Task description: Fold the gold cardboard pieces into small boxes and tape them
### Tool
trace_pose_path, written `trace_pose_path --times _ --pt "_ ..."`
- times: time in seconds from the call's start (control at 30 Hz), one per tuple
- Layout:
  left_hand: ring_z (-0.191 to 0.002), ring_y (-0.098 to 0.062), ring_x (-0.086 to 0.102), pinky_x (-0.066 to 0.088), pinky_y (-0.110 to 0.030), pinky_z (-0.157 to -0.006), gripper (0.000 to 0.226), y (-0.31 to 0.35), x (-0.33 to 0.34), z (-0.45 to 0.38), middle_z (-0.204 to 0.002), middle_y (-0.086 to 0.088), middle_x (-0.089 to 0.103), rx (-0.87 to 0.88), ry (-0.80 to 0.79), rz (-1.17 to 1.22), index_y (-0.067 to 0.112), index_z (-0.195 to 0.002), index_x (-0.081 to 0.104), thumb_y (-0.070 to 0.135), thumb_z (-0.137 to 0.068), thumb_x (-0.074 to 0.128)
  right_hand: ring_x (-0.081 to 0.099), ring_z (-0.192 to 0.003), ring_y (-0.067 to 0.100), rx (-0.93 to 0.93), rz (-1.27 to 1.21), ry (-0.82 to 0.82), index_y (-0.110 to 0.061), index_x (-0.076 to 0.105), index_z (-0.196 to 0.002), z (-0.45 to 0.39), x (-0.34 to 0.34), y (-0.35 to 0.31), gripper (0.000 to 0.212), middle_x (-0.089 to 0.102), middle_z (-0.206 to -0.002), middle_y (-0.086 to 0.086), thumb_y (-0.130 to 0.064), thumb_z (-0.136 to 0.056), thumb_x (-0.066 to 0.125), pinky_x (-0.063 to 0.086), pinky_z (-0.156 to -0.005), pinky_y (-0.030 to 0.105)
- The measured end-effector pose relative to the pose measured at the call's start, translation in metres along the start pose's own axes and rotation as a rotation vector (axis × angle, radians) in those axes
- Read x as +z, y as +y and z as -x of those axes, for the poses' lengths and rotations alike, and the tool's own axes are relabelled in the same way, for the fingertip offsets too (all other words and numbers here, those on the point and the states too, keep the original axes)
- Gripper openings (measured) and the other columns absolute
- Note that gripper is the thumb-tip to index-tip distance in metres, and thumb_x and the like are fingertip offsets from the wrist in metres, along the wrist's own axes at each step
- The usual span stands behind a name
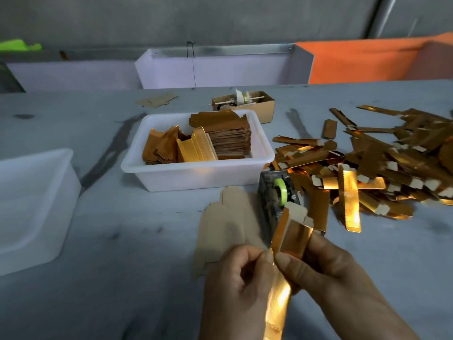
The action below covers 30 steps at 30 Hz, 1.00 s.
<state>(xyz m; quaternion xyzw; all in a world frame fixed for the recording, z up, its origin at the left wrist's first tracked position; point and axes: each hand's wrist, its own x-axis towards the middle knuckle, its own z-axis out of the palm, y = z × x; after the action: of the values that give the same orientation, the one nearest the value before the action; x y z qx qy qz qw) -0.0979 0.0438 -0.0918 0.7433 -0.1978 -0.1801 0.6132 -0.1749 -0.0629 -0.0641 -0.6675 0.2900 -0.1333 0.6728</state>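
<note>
A long gold cardboard piece (291,236) stands nearly upright between my hands, partly folded into a channel at its top. My left hand (235,285) pinches its left edge with thumb and fingertips. My right hand (326,271) grips the right side, thumb pressed on the gold face. The strip's lower end (277,307) hangs down between my wrists. Just behind it stands a dark tape dispenser (274,200) with a green tape roll (280,190).
A white tub (196,177) holds stacked flat gold pieces (228,136). Loose gold strips (382,163) pile up at the right. A flat brown cardboard sheet (228,227) lies beside the dispenser. Another white tub (31,204) sits left; a small brown box (264,106) stands behind.
</note>
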Motion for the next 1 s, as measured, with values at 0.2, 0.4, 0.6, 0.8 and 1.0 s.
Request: trace_pose_path --times 0.2,0.4,0.6,0.8,1.0 --pt "-0.044 -0.005 0.044 0.037 -0.017 -0.048 0.018 -0.006 -0.008 -0.006 -0.046 0.005 0.052 -0.110 -0.009 0.049 0.023 -0.063 0.065 0.027 -0.081 0.066 0.068 -0.068 0.011 0.156 0.007 -0.151 -0.017 0.068 -0.093 -0.007 -0.006 0.002 0.024 0.073 -0.076 0.002 0.000 -0.090 0.051 0.051 -0.058 0.015" --pt "-0.049 -0.001 0.054 0.040 -0.012 -0.051 0.016 -0.012 -0.005 -0.006 -0.056 0.000 0.062 0.036 0.051 -0.125 0.020 -0.064 0.064 0.016 -0.078 0.070 0.070 -0.073 0.014 0.143 -0.030 -0.147 -0.016 0.070 -0.091 -0.009 -0.001 0.009 0.024 0.074 -0.080 0.005 -0.023 -0.068 0.069 0.053 -0.059 0.017" --pt "-0.048 0.002 0.051 0.038 -0.010 -0.050 0.015 -0.012 -0.014 -0.009 -0.048 0.009 0.056 -0.123 -0.107 -0.025 0.025 -0.068 0.066 0.032 -0.080 0.064 0.068 -0.063 0.010 0.125 0.060 -0.147 -0.021 0.072 -0.079 -0.012 -0.006 0.014 0.022 0.074 -0.074 0.001 -0.001 -0.083 0.061 0.049 -0.054 0.012" --pt "-0.072 -0.004 0.070 0.054 -0.018 -0.073 0.041 -0.021 -0.026 -0.022 -0.076 0.008 0.074 -0.126 -0.210 -0.019 0.028 -0.080 0.075 0.058 -0.080 0.048 0.068 -0.069 0.020 0.109 0.018 -0.106 -0.006 0.070 -0.085 -0.016 -0.029 0.003 0.015 0.071 -0.075 0.012 -0.002 -0.085 0.055 0.053 -0.057 0.021" --pt "-0.074 -0.016 0.071 0.057 -0.027 -0.072 0.020 -0.022 -0.030 -0.039 -0.073 -0.002 0.073 -0.127 -0.113 0.070 0.024 -0.078 0.074 0.024 -0.091 0.058 0.069 -0.077 0.017 0.111 0.070 0.064 -0.013 0.069 -0.089 -0.024 -0.044 -0.008 0.020 0.073 -0.080 0.003 -0.025 -0.080 0.056 0.053 -0.063 0.027"
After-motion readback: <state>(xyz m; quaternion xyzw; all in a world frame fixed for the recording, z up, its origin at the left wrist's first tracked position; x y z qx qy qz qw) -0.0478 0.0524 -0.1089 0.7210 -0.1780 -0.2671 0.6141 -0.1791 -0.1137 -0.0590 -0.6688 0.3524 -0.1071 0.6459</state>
